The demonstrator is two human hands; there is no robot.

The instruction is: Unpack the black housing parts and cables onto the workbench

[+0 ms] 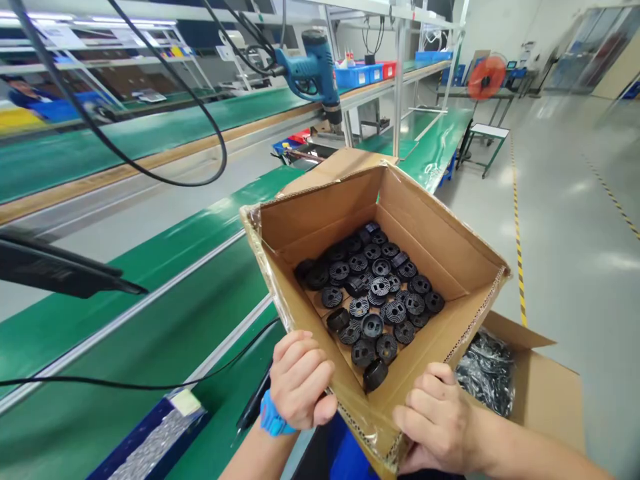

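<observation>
An open cardboard box is tilted toward me, its rim edged with clear tape. Inside, on the bottom, lie many round black plastic parts with slotted, grooved faces, some resting on their sides. My left hand, with a blue watch at the wrist, has its fingers wrapped over the box's near left edge. The near right edge is gripped by my right hand, fingers curled over the rim and the thumb partly hidden.
Below on the right stands another carton with plastic-wrapped black contents. A blue tray of small metal pieces sits on the green bench. A blue heat gun hangs ahead, cables loop at left, and an orange fan stands farther back.
</observation>
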